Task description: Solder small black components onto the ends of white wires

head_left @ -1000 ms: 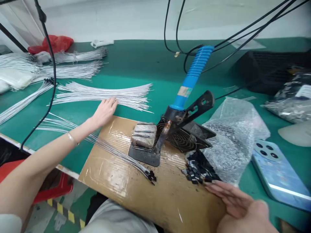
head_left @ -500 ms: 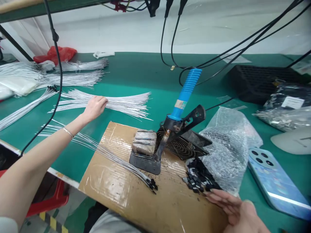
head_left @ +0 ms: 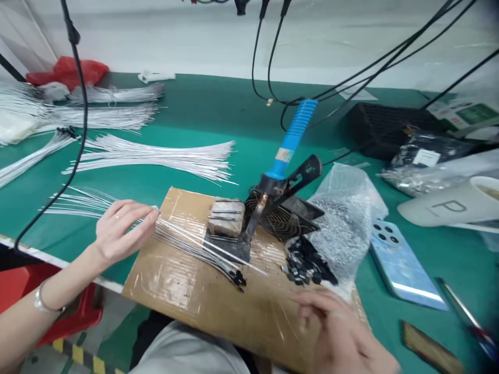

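Observation:
In my left hand [head_left: 127, 228], finger and thumb are closed on a thin white wire [head_left: 234, 253], which slants right across the cardboard sheet [head_left: 175, 291]. Beneath it lies a bundle of white wires with black ends [head_left: 210, 262]. My right hand [head_left: 335, 327] is over the cardboard's right side, blurred, its fingers drawn together. Whatever they hold, if anything, cannot be made out. Just beyond them is a pile of small black pieces [head_left: 310, 262]. A blue-handled soldering iron [head_left: 292, 140] leans in its stand, behind a pale block [head_left: 226, 215].
More white wires [head_left: 156, 158] lie on the green table behind my left hand. To the right are a clear plastic bag [head_left: 343, 213], a blue phone [head_left: 405, 265], a white cup [head_left: 440, 205] and a brown strip [head_left: 429, 345]. A black cable [head_left: 83, 104] hangs at left.
My left hand has come away from the loose wire pile toward me, with a single white wire in it. My right hand has shifted left, and its fingers have drawn in.

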The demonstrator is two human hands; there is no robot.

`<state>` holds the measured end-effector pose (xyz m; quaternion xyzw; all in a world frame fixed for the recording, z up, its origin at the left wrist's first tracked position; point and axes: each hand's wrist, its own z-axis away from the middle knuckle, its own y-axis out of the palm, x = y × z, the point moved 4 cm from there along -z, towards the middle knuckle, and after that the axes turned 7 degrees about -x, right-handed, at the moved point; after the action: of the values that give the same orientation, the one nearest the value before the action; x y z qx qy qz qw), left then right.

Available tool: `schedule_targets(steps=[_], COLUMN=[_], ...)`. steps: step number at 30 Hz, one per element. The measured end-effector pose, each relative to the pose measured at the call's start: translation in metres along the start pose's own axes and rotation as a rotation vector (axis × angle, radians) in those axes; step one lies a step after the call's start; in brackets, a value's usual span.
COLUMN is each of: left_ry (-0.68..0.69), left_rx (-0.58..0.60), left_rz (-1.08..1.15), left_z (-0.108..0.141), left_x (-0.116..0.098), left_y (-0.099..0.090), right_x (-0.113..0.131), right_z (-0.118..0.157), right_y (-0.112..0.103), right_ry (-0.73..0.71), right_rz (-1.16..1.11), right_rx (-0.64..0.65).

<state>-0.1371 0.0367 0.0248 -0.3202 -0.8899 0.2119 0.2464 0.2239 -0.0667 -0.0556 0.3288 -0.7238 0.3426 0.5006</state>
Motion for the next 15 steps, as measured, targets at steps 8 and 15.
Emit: schedule_targets(steps=[8, 15], left_ry=[0.047, 0.039], left_rx=[0.071, 0.071], left_rz=[0.122, 0.15], left_z=[0.012, 0.021], left_x=[-0.037, -0.04], left_y=[-0.001, 0.001], right_x=[0.046, 0.035], right_z=[0.023, 0.026], right_y=[0.068, 0.059], right_ry=[0.239, 0.274], right_rz=[-0.175, -0.142], right_rx=[0.303, 0.234])
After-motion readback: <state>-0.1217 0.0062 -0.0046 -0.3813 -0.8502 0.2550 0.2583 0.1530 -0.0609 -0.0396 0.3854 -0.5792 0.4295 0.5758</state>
